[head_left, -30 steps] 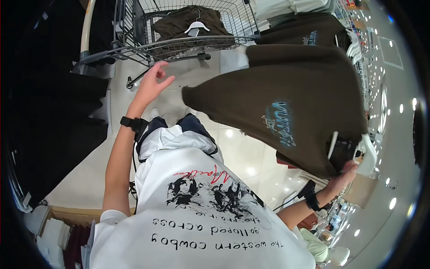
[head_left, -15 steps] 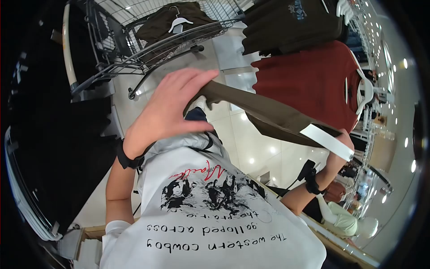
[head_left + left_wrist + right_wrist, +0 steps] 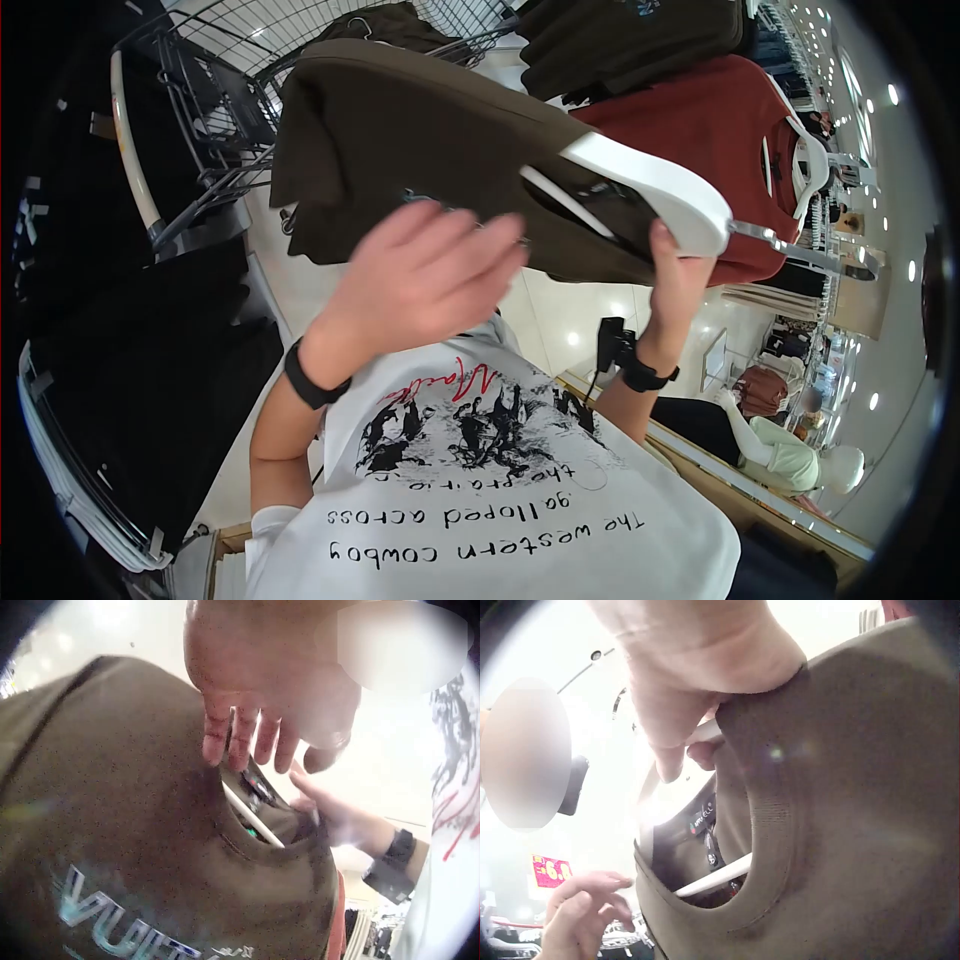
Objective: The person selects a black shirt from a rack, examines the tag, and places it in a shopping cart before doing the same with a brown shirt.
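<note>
From where I stand, the brown shirt (image 3: 420, 130) hangs between the person and the shopping cart (image 3: 130, 150), tipped sideways on a white hanger (image 3: 660, 190). The right hand (image 3: 683, 280) is clamped on that hanger near its neck, thumb and fingers round it beside the collar. The left hand (image 3: 430, 275) is held in front of the shirt's chest, fingers apart and loosely bent, gripping nothing; it hides most of the blue print (image 3: 124, 922).

The shirt itself gets in the way, covering part of the cart and of the dark brown garment (image 3: 395, 25) lying in it. To the right of the cart, a red shirt (image 3: 690, 115) hangs on its own hanger, partly behind the brown one, and beyond the cart's right end are dark shirts (image 3: 630, 50), perhaps several, though they overlap too much to number. Black garments (image 3: 130, 380) hang on the cart's near left side. Well to the right of the cart is a mannequin (image 3: 792, 455) (pale green top, white head).

My count: two hands, one cart, one held shirt, one red shirt, one mannequin, and a black band on each wrist.
</note>
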A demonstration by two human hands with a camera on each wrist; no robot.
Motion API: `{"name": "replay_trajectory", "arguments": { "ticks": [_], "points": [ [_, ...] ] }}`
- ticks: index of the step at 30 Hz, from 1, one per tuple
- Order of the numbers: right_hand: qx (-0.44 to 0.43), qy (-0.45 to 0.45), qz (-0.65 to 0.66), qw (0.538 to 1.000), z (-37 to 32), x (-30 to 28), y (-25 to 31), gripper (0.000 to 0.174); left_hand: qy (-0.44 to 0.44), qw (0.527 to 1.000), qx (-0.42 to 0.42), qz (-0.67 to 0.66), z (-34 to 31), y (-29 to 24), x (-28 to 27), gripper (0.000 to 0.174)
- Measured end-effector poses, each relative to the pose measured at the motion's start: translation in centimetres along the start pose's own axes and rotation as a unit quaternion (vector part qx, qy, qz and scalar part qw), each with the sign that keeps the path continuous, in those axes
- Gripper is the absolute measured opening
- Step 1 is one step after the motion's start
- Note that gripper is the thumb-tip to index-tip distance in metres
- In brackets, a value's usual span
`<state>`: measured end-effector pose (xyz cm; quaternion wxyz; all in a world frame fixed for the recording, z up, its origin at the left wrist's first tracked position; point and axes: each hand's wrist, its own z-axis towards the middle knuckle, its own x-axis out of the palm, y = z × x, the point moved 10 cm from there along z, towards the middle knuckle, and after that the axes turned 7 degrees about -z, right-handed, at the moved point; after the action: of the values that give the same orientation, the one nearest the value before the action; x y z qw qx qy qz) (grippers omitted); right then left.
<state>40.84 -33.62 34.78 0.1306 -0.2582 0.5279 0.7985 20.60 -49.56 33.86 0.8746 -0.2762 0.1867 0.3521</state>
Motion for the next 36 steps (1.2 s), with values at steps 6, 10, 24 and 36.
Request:
{"name": "replay_trajectory", "arguments": {
  "ticks": [6,10,24,36],
  "points": [
    [-0.001,0.058,0.010,0.998,0.3,4.3,2.3,0.021,0.174,0.974,-0.143,0.038,-2.7,3.8,6.5,0.043],
    [0.043,0.085,-0.001,0.996,0.4,4.6,0.8,0.020,0.167,0.959,-0.223,-0.058,-3.1,4.7,6.0,0.032],
    [0.012,0.115,-0.067,0.991,0.4,7.8,-0.2,0.024,0.235,0.903,-0.357,-0.042,-7.7,6.7,9.0,0.018],
    [0.062,0.150,-0.083,0.983,-3.2,11.4,-2.3,0.020,0.133,0.941,-0.307,0.053,-10.5,13.8,14.1,0.030]
  ]
}}
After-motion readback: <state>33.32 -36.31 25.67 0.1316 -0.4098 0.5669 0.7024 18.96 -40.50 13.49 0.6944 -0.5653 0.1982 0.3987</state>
